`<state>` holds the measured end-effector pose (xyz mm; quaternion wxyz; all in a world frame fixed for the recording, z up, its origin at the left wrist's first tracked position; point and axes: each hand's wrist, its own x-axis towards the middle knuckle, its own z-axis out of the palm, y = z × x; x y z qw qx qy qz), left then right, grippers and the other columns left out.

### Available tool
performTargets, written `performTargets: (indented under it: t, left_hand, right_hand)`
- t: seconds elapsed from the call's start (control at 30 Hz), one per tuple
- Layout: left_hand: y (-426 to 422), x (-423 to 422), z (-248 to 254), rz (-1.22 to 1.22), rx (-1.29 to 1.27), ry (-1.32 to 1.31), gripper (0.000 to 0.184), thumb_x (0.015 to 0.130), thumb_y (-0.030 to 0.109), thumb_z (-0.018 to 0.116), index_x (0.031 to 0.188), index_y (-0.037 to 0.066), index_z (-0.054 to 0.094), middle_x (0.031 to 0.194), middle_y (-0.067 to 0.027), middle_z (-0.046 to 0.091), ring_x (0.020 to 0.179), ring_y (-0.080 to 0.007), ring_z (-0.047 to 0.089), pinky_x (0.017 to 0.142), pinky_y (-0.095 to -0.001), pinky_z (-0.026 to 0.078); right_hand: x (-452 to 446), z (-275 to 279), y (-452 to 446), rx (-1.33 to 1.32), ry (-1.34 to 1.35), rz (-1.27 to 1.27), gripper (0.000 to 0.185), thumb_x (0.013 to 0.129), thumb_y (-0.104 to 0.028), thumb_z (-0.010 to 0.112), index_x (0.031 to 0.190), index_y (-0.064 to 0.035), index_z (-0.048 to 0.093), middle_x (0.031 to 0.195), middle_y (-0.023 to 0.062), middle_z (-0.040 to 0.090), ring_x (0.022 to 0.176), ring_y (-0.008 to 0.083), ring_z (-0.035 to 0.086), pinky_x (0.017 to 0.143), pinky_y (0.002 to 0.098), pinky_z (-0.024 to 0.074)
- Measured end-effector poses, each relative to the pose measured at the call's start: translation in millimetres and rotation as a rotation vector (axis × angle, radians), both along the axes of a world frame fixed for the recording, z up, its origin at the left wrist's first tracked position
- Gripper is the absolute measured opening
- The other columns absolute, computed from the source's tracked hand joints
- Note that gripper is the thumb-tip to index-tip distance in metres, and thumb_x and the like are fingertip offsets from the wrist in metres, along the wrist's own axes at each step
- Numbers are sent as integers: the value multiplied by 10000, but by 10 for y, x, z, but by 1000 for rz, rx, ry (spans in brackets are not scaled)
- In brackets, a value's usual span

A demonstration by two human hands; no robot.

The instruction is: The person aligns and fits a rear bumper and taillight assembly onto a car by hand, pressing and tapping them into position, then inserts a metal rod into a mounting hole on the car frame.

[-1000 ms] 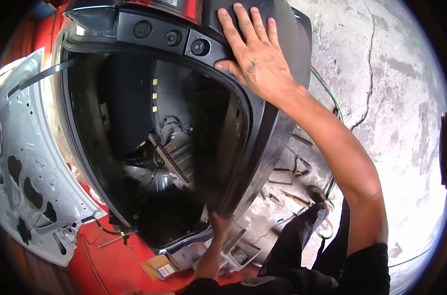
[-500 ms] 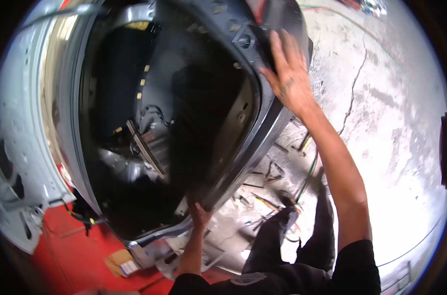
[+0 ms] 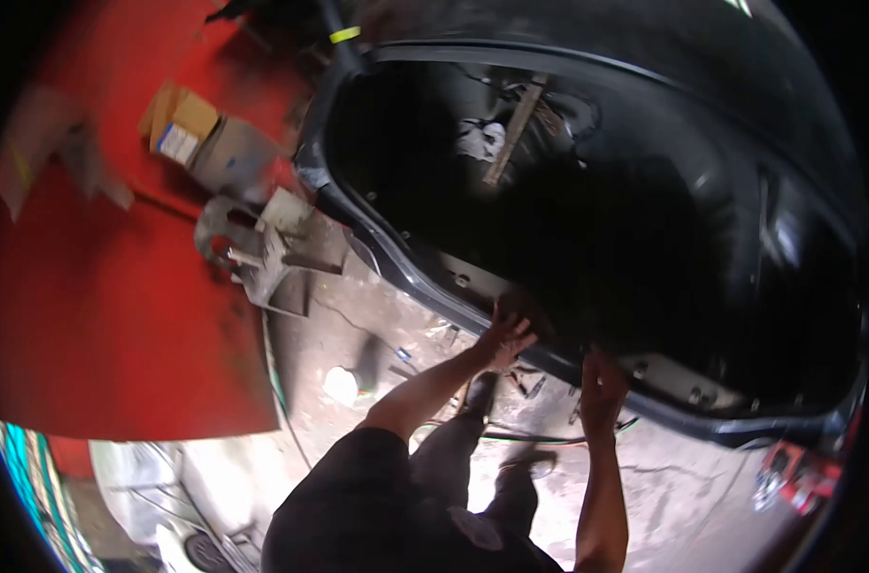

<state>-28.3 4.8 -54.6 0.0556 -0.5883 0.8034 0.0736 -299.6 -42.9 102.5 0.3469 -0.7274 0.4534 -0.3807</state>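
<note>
A dark car body with an open trunk (image 3: 425,286) is in front of me, its rim running along the near side. My left hand (image 3: 508,341) touches the near rim, fingers apart. A short way to its right, my right hand (image 3: 602,387) is at the same rim, its fingers drawn together. Shadow and blur hide what, if anything, is between them. Deep inside the trunk lies a long, flat wooden strip (image 3: 516,129), with a crumpled white piece (image 3: 480,139) and some wiring beside it.
A red panel (image 3: 119,334) spans the left, with an open cardboard box (image 3: 181,124) near it. Cut grey metal pieces (image 3: 267,258) lie beside the car. Cables cross the concrete floor around my feet. A red tool or jack (image 3: 802,477) stands at the lower right.
My view has swung round to face the trunk opening. My right hand has left the body's upper corner, where it lay flat, and is now at the near rim beside my left hand.
</note>
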Motion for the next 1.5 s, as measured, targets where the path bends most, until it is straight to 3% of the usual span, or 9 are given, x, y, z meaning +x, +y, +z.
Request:
performTargets:
  t: [0.1,0.23,0.3,0.83,0.93,1.07,1.23,1.33,1.5]
  left_hand:
    - [-18,-22,67,-5,-69,113,428,859,424,633,1249,248,649,1454,-148,524,1388,-407,425,1125,-857,74]
    - [-9,-360,-932,292,-160,1795,347,875,338,608,1206,241,646,1449,-135,512,1417,-406,394,1117,-857,143]
    - [-22,-52,187,39,-359,270,364,897,281,607,1254,218,634,1478,-124,490,1440,-420,369,1107,-835,235]
    - [-73,-303,-110,144,-394,395,434,915,326,601,1323,182,638,1445,-133,528,1404,-405,425,1094,-715,351]
    - [-72,-249,-110,117,-412,416,438,934,319,592,1342,163,621,1418,-139,543,1389,-403,437,1096,-696,356]
    - [-32,-210,-184,194,-303,698,432,979,300,563,1379,138,587,1420,-152,544,1416,-394,415,1158,-648,310]
    - [253,-512,-1459,426,-7,1169,463,1012,253,528,1451,105,530,1437,-191,535,1402,-395,431,1229,-607,208]
    - [131,23,-724,147,-188,605,523,936,301,691,1368,40,555,1308,-221,601,1276,-340,546,1124,-482,361]
    - [-66,43,297,-21,-47,87,679,807,417,772,1385,138,553,1553,-226,411,1449,-514,339,1140,-772,221]
  right_hand:
    - [1210,1112,-725,-350,10,220,240,920,-3,698,1158,-32,721,988,163,713,842,319,703,724,367,557]
    - [3023,2365,-1261,-749,-54,578,254,874,37,711,1124,-10,719,957,156,697,821,316,699,692,380,558]
    - [3787,2838,-1440,-901,10,683,240,892,40,670,1124,-8,707,899,143,665,782,317,678,694,390,549]
    - [6289,2951,-2301,-980,850,787,136,853,-69,716,972,-5,695,878,156,697,871,342,692,786,439,545]
    - [6365,3172,-2044,-686,1218,697,307,932,-176,624,1153,34,664,1186,316,652,1154,445,639,994,508,509]
    - [6047,2822,-2227,-1210,418,753,111,882,-22,571,909,47,653,839,284,676,833,486,675,728,523,540]
    - [4523,2513,-1536,-694,21,660,195,839,-90,720,1023,-26,724,887,135,694,842,314,690,759,414,574]
    - [3059,1745,-1158,-392,-99,383,242,845,-92,749,1074,-18,729,989,131,722,908,269,721,793,379,598]
    - [165,535,-280,542,-649,-408,271,930,-49,737,1166,73,686,989,118,762,902,207,748,813,317,619]
